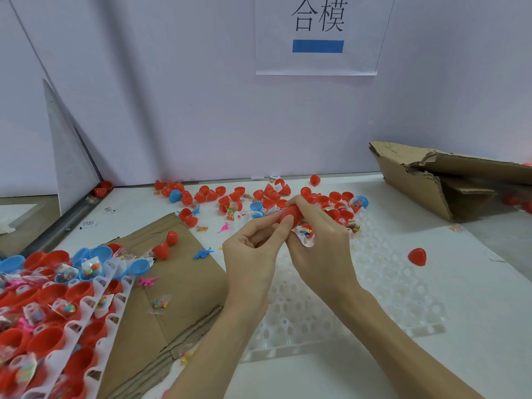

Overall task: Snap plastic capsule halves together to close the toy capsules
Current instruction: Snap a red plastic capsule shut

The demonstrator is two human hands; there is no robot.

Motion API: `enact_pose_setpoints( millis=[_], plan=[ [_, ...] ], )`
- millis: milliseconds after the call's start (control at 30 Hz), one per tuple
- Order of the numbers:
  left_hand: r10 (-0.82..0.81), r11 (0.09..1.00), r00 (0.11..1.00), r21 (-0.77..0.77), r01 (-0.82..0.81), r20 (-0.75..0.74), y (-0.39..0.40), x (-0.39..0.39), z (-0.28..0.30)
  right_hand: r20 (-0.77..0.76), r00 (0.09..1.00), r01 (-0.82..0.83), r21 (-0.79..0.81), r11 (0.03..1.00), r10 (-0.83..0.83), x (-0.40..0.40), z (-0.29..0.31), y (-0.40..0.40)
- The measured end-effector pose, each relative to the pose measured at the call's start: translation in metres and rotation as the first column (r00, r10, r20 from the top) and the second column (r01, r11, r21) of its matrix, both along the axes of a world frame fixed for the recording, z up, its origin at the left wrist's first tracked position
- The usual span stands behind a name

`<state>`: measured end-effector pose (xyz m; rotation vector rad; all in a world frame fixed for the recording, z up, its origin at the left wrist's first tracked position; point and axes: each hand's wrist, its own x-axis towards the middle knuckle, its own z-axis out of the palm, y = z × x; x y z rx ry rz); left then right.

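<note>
White bench (475,326), pale wall behind. Red capsule (290,215) pinched between left hand (250,254) and right hand (319,243), above bench middle. Line rims squarely, squeeze evenly until snapped.

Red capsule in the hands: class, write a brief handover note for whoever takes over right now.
Left hand and right hand both grip one red capsule, held above the white tray; whether it has snapped shut cannot be seen.
Filled open halves sit in the trays at left; loose halves lie along the wall.
Left: finish this capsule, then close the rest.
</note>
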<state>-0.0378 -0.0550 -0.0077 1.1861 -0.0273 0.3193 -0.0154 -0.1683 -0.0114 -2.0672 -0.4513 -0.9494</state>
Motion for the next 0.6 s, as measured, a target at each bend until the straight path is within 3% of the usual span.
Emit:
enact_pose_setpoints(
  millis=[600],
  plan=[
    [0.092,0.994,0.996,-0.06,-0.091,0.017,-0.012,-0.005,0.003,0.006,1.0,-0.008,-0.045,0.999,0.008,-0.006,0.008,0.005]
  ],
)
